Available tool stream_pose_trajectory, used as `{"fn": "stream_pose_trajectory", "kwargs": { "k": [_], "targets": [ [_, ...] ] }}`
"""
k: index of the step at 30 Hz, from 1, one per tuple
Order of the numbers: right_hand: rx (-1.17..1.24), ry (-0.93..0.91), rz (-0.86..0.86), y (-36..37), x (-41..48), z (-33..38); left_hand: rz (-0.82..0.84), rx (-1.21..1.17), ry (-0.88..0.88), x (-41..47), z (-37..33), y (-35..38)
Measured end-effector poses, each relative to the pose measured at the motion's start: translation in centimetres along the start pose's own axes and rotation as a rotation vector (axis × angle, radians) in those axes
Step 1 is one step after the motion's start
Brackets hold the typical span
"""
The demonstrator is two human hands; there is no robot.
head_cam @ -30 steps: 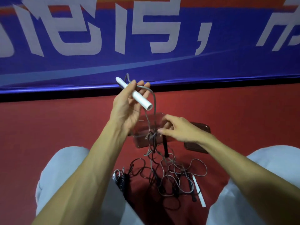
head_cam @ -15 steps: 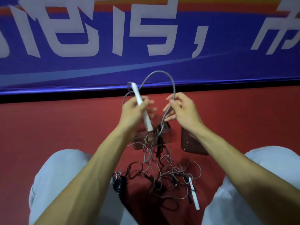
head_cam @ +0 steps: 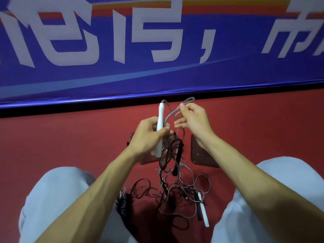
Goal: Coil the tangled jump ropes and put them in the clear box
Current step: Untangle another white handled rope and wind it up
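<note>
Behind dangling ropes (head_cam: 167, 155), clear box (head_cam: 147, 160) half hidden

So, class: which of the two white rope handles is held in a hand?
The upright white handle, gripped by the left hand; the other white handle lies on the floor among the tangled ropes.

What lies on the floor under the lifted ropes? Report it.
A loose tangle of grey and dark ropes, a white handle and a coiled black cord. The floor beneath the tangle is covered.
</note>
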State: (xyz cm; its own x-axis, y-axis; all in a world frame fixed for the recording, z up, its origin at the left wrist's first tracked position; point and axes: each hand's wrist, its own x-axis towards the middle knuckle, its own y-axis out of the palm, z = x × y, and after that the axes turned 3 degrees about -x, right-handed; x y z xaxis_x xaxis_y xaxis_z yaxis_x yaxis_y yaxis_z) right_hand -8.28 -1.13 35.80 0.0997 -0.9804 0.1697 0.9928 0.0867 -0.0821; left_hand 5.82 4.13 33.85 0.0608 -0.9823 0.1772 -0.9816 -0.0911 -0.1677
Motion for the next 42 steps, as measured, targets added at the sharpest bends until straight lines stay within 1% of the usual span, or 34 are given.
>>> {"fn": "stream_pose_trajectory", "kwargs": {
  "k": [1,3,5,7,8,10,12,13,15,17,20,25,27,28,30,32,33,35,37,40,42],
  "targets": [
    [-0.100,0.005,0.049,0.0,0.0,-0.4,-0.027,-0.024,-0.008,0.0,0.0,-0.2],
    [-0.307,-0.005,0.239,0.0,-0.3,-1.2,-0.084,-0.080,-0.022,0.1,-0.1,-0.6],
    [-0.587,-0.085,0.420,-0.2,-0.6,-1.7,-0.141,-0.128,-0.040,0.2,-0.3,-1.0],
    [-0.809,-0.166,0.482,-0.6,-0.7,-1.9,-0.209,-0.134,-0.048,0.2,-0.5,-1.4],
    [-0.854,-0.200,0.489,-0.8,-0.6,-2.0,-0.256,-0.127,-0.050,0.3,-0.6,-1.6],
    [-0.798,-0.260,0.494,-1.1,-0.7,-1.9,-0.367,-0.149,-0.067,0.7,-0.3,-2.3],
    [-0.692,-0.302,0.542,-1.4,-0.9,-1.4,-0.470,-0.262,-0.100,1.1,-0.1,-3.1],
    [-0.689,-0.333,0.588,-1.4,-1.1,-1.0,-0.514,-0.326,-0.114,1.3,0.0,-3.5],
    [-0.757,-0.399,0.677,-1.6,-1.5,-0.5,-0.569,-0.437,-0.113,1.4,-0.4,-4.0],
    [-0.873,-0.423,0.739,-2.0,-1.6,-0.8,-0.594,-0.535,-0.083,1.4,-1.0,-4.5],
    [-1.040,-0.355,0.795,-2.6,-1.2,-2.1,-0.639,-0.650,-0.064,1.4,-1.6,-5.1],
    [-1.279,-0.177,0.839,-2.9,-0.8,-2.7,-0.629,-0.840,0.024,1.1,-3.0,-5.5],
    [-1.258,-0.096,0.849,-2.8,-0.8,-3.1,-0.575,-0.879,0.043,1.0,-3.5,-5.3],
    [-1.217,-0.097,0.829,-2.6,-0.7,-3.1,-0.527,-0.860,0.040,0.9,-3.6,-4.8],
    [-1.142,-0.188,0.731,-2.1,-0.6,-2.8,-0.431,-0.819,0.017,0.5,-3.6,-3.4],
    [-0.994,-0.280,0.651,-1.2,-0.8,-2.5,-0.372,-0.850,-0.019,0.3,-3.4,-2.1],
    [-0.915,-0.296,0.658,-0.7,-1.1,-2.5,-0.360,-0.884,-0.028,0.4,-3.4,-1.8],
    [-0.812,-0.251,0.716,0.1,-1.5,-3.0,-0.354,-0.953,-0.027,0.7,-3.4,-1.9],
    [-0.792,-0.222,0.718,0.8,-1.7,-3.7,-0.379,-1.012,-0.035,0.9,-3.3,-2.3],
    [-0.754,-0.182,0.597,1.2,-1.6,-4.0,-0.413,-1.086,-0.029,1.2,-3.2,-2.8],
    [-0.573,-0.137,0.465,1.4,-1.5,-3.1,-0.414,-1.075,-0.011,1.4,-2.9,-3.2]
  ]
}}
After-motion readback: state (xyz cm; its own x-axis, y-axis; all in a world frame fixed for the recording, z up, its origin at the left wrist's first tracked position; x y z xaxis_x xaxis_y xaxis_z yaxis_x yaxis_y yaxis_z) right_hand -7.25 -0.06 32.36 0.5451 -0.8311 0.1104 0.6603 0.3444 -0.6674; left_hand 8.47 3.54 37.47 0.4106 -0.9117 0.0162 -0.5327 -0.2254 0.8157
